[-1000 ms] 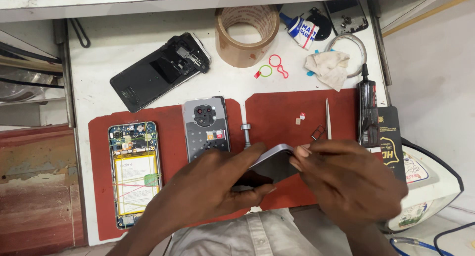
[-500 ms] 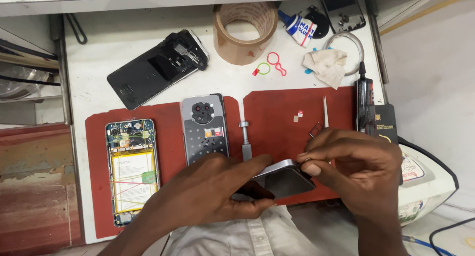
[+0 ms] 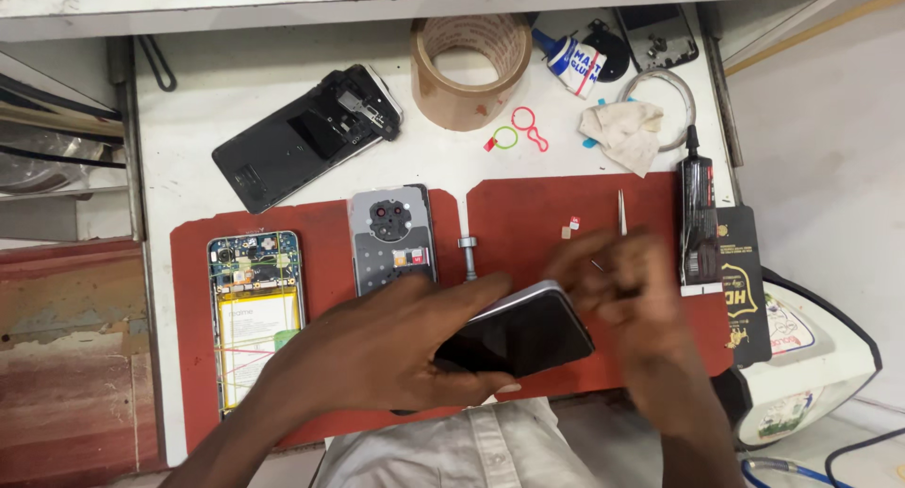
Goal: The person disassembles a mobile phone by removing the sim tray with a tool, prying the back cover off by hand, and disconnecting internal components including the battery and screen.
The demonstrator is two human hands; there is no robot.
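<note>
A glossy black, round-cornered smartphone [image 3: 517, 335] sits low at centre frame over the red rubber mat [image 3: 528, 215]. The left hand [image 3: 377, 351] clamps it, fingers curled round its edge. The right hand [image 3: 627, 295] hovers blurred at its right end; its finger spread can't be made out.

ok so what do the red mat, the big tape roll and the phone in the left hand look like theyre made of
Red mat: looks like rubber or silicone, matte, lying flat with a cut edge.
Tape roll: brown plastic packing tape, slightly glossy, probably on a card core.
Phone in the left hand: glossy black face, likely glass, with a pale rim, metal or plastic, hard to tell.
</note>
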